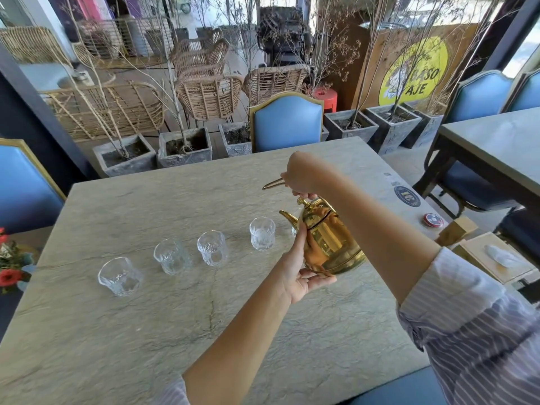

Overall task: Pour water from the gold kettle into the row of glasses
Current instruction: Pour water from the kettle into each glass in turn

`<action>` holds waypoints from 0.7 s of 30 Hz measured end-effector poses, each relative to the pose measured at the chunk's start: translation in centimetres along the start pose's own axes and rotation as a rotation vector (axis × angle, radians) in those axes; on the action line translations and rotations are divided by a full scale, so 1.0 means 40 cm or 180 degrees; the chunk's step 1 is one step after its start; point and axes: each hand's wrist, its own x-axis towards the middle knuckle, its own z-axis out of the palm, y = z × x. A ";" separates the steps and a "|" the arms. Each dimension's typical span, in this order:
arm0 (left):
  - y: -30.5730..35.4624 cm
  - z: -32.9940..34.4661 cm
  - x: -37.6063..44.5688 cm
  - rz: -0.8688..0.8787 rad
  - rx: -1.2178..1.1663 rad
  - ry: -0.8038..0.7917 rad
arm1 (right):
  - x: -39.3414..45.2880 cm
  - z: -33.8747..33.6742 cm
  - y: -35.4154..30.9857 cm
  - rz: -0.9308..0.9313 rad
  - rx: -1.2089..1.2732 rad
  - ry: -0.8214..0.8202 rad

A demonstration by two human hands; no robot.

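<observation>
Legible text, head view. One sign carries readable lettering: a round yellow emblem (414, 72) painted on a wooden board (377, 57) at the far right of the scene, behind the row of grey planters. Its black capitals read "BASO" on the upper line and "AJE" on the lower line; thin branches cross the emblem and hide part of its drawing. On the stone table (146, 331), at its far right edge, lies a round dark blue sticker (407, 196) whose markings are too small to read. Just nearer, a small red round disc (433, 220) likewise shows no decipherable characters.
</observation>
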 end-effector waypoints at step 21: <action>-0.024 -0.128 0.074 0.0033 0.0210 0.0673 | 0.005 0.206 0.093 -0.0150 0.0989 0.0851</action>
